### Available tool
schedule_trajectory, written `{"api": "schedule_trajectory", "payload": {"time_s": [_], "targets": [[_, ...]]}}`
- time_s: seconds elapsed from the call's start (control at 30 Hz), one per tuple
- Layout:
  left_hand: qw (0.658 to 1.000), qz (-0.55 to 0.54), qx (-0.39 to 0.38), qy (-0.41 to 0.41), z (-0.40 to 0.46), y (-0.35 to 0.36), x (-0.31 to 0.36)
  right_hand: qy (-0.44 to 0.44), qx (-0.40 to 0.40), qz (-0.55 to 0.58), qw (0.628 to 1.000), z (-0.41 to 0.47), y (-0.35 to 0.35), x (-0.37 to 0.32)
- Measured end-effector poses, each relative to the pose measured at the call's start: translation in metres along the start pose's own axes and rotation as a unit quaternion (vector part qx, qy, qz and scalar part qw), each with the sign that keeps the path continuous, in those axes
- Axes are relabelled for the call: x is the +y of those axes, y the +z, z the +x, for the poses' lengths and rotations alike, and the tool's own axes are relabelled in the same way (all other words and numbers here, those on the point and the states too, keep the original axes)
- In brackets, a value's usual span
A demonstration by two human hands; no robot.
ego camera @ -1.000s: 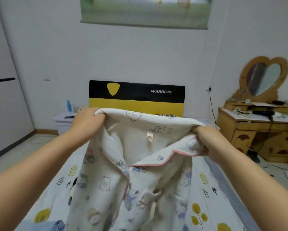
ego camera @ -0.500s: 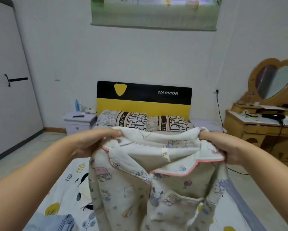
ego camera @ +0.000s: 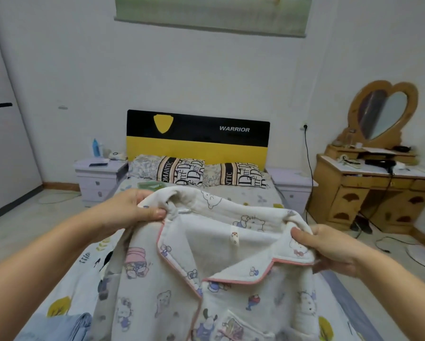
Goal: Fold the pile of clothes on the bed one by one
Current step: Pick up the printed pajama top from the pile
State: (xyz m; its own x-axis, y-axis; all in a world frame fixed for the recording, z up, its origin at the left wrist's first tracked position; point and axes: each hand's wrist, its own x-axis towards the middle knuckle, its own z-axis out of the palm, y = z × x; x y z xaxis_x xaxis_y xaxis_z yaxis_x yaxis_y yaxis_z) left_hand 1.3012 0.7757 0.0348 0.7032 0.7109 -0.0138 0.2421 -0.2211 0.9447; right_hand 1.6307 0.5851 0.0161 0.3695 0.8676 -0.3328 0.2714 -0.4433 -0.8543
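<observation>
1. The bed (ego camera: 245, 195) is seen running from the near edge to the far wall, covered with a white sheet printed with yellow trees and small leaves; a black-and-yellow headboard (ego camera: 197, 139) lettered "WARRIOR" is set against the wall at its far end.
2. A wooden dressing table (ego camera: 369, 193) with a heart-shaped mirror (ego camera: 381, 114) is placed at the far right; a black hair dryer (ego camera: 380, 163) is laid on its top, and its drawers are seen closed, so their contents cannot be told.
3. The pyjama top (ego camera: 206, 279), white with cartoon prints and pink piping, is held up over the near part of the bed, its collar spread between the two hands and its body hanging down toward the near edge.
4. Two patterned pillows (ego camera: 206, 172) are laid side by side at the far end of the bed, below the headboard.
5. A pale bedside cabinet (ego camera: 100, 178) is set left of the bed; a blue bottle (ego camera: 96, 147) and a dark flat object are placed on top, and its drawers are closed.
6. A folded blue garment (ego camera: 58, 327) is laid on the sheet at the near left corner.
7. The left hand (ego camera: 130, 210) is curled on the left end of the collar, the cloth pinched under the thumb.
8. The right hand (ego camera: 329, 249) is closed on the right end of the collar, the cloth gripped between thumb and fingers.
</observation>
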Motion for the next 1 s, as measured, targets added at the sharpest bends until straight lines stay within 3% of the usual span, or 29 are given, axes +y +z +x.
{"api": "schedule_trajectory", "payload": {"time_s": [0.1, 0.2, 0.3, 0.43, 0.5, 0.6, 0.73, 0.8, 0.9, 1.0], "targets": [[1.000, -0.010, -0.021, -0.004, -0.002, 0.006, 0.004, -0.017, 0.047, 0.014, 0.999, 0.006, 0.021, 0.023], [0.996, 0.074, -0.048, -0.032, -0.005, 0.001, 0.009, -0.040, 0.044, 0.038, 0.998, 0.010, 0.031, 0.027], [0.990, 0.055, -0.088, -0.094, -0.008, -0.013, 0.011, -0.049, -0.050, 0.066, 0.995, 0.005, 0.027, 0.020], [0.986, -0.034, -0.066, -0.150, -0.010, -0.029, 0.010, -0.048, -0.179, 0.061, 0.981, 0.001, 0.017, 0.008], [0.984, -0.047, -0.098, -0.142, -0.012, -0.033, 0.011, -0.068, -0.116, -0.002, 0.991, 0.005, 0.017, 0.005], [0.986, -0.037, -0.105, -0.123, -0.013, -0.035, 0.005, -0.128, 0.043, -0.051, 0.990, 0.013, 0.022, 0.008], [0.997, -0.031, -0.033, -0.059, -0.009, -0.016, -0.009, -0.155, 0.187, 0.022, 0.970, 0.030, 0.035, 0.026], [0.998, 0.040, 0.023, -0.030, -0.005, -0.004, -0.016, -0.163, 0.249, 0.031, 0.954, 0.038, 0.042, 0.032], [0.973, 0.219, 0.069, -0.031, 0.000, 0.003, -0.026, -0.171, 0.292, -0.046, 0.940, 0.040, 0.048, 0.036], [0.956, 0.276, 0.081, -0.062, -0.009, 0.005, -0.033, -0.176, 0.268, -0.120, 0.940, 0.027, 0.047, 0.034]]}}
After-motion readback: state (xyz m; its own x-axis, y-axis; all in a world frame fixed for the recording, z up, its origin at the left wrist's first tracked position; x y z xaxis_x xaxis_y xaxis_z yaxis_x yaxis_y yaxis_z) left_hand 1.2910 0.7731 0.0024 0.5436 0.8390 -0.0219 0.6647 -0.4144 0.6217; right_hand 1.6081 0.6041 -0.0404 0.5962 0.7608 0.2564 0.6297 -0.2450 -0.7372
